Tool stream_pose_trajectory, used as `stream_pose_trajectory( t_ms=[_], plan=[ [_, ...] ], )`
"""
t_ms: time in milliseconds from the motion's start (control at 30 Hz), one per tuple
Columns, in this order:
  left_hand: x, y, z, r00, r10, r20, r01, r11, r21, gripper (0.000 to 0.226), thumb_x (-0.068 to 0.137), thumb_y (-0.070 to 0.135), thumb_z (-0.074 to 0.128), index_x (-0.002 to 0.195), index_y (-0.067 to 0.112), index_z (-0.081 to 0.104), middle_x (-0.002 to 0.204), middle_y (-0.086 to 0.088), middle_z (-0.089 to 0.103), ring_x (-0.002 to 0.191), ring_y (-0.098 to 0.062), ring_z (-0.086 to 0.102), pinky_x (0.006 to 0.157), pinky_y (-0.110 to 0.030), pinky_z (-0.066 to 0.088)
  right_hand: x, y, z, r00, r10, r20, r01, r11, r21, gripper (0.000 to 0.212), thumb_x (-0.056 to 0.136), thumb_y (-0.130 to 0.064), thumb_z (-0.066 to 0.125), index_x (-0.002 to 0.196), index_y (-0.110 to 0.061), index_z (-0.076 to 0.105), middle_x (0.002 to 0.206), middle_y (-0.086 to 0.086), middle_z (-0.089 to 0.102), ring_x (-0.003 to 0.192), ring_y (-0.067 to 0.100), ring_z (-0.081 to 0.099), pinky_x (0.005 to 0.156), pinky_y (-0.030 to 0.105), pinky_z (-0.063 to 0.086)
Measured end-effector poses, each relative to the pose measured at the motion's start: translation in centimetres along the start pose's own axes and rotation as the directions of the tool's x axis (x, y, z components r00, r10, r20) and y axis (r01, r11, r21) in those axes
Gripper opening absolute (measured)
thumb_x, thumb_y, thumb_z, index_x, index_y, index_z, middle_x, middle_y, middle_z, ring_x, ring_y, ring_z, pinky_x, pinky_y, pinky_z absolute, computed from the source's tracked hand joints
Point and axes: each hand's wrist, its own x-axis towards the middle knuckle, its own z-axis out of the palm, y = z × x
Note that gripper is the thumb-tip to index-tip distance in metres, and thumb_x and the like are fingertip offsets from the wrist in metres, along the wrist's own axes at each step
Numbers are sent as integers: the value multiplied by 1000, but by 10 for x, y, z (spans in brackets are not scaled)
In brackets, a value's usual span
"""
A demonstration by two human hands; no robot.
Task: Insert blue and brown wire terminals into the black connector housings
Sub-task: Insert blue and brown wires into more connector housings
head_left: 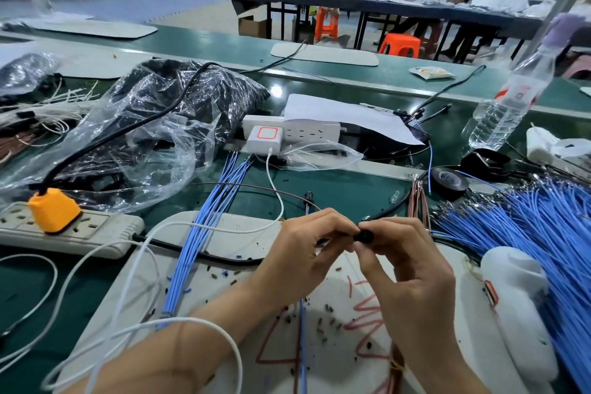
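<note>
Both hands meet over the white work mat [224, 269]. My right hand [406, 269] pinches a small black connector housing [363, 236] between thumb and fingers. My left hand [307, 249] pinches against the housing's left side; the wire end it holds is hidden by the fingers. A blue wire [303, 345] hangs down below the hands. A bundle of blue wires [204, 227] lies to the left. A large heap of blue terminal wires [550, 233] fills the right. Brown wires [419, 201] lie beside that heap.
A plastic bag of black housings [153, 125] sits at back left. A power strip with an orange plug [54, 214] lies left. A white power strip and charger [287, 133], black tape roll [447, 182], water bottle [511, 99] and a white wrapped object [518, 307] surround the mat.
</note>
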Motion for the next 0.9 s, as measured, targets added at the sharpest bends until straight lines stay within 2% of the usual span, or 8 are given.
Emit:
stream_pose_trajectory(
  t_ms=[67,200,433,567,633,700,800,900],
  plan=[
    [0,0,0,1000,-11,2,11,1000,-9,9,87,-4,61,93,-5,67,89,-7,67,78,-17,65,69,-34,55,0,0,-1,1000,-6,1,6,1000,7,23,78,0,71,93,-17,66,92,-1,62,82,12,64,72,17,53],
    [0,0,0,1000,-4,5,4,1000,-14,10,86,-5,61,94,-5,67,89,-5,66,78,-13,64,69,-27,54,0,1,-1,1000,-24,18,25,999,-32,21,76,-4,69,93,-16,66,93,-3,62,81,13,63,71,21,54],
    [0,0,1,999,-22,23,22,1000,-14,11,87,-2,60,95,-4,67,89,-7,67,78,-15,66,70,-29,55,0,2,-2,1000,-26,7,26,999,-25,26,76,-1,68,94,-19,65,93,-2,62,82,15,64,72,24,55],
    [2,1,2,1000,-31,5,31,999,-23,10,86,0,60,92,-3,67,86,-9,67,75,-15,66,69,-30,55,-1,0,-3,996,-85,-4,85,995,-54,21,76,-1,68,94,-12,66,92,2,62,80,16,63,69,29,55],
    [4,1,3,998,-57,1,57,998,-29,9,86,0,61,91,-2,68,82,-9,68,73,-15,65,68,-30,55,-1,1,-5,995,-103,0,103,993,-62,20,78,-1,67,94,-13,67,93,1,63,81,16,63,71,27,54],
    [5,0,5,995,-93,16,94,995,-23,7,86,0,63,90,-3,67,79,-8,67,69,-15,65,67,-29,54,0,3,-5,998,-60,-5,60,998,-24,30,78,2,68,95,-23,65,92,-4,64,82,15,64,73,21,53],
    [4,3,5,997,-44,63,44,999,-4,16,88,0,62,104,-2,65,83,-7,68,71,-13,67,70,-24,55,0,7,-6,992,122,-41,-116,986,123,51,76,14,69,88,-35,59,87,-6,67,79,12,67,74,16,52],
    [5,10,-1,996,45,82,-44,999,-19,34,87,1,62,121,3,58,101,-7,68,87,-11,67,83,-22,55,3,9,-8,995,99,-27,-97,993,65,40,77,7,70,83,-31,59,89,-5,66,82,12,66,75,16,52]
  ],
)
